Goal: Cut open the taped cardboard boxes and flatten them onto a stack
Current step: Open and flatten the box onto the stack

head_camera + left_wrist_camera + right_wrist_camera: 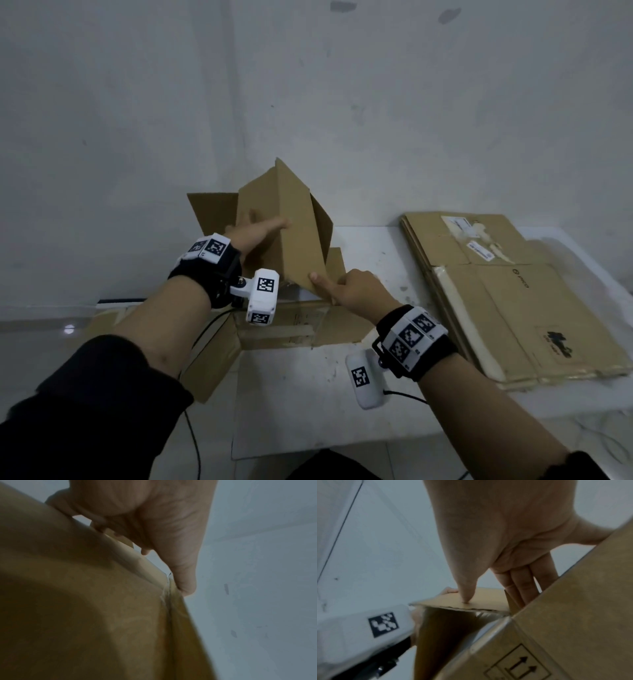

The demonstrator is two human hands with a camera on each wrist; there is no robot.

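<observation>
- Head view: a white worktop [370,246] is seen against a pale wall [308,85]. An opened cardboard box [291,219] is held upright near the back edge of the worktop, its panels folded at angles and its flaps spread.
- Head view: the left hand [255,229] is laid against the box's left panel, with the fingers stretched forward. The right hand [356,287] is closed on the lower near corner of the box, with the thumb pressed on the panel.
- Head view: a stack of flattened boxes [507,294] is seen to the right on the worktop, well apart from the held box. More flat cardboard [212,359] is seen lying below the left forearm. A marked camera unit is worn on each wrist.
- Left wrist view: the left hand [154,520] is seen gripping the top edge of the cardboard box [85,601], with the fingers hooked over the far side and the thumb pressed on a corner seam. The picture is dim and blurred.
- Right wrist view: the right hand [505,534] is seen pinching a flap of the cardboard box [573,615], with the thumb on the near face and the fingers behind it. Printed arrows are seen on a side panel. The other wrist's camera unit [359,631] is seen at lower left.
</observation>
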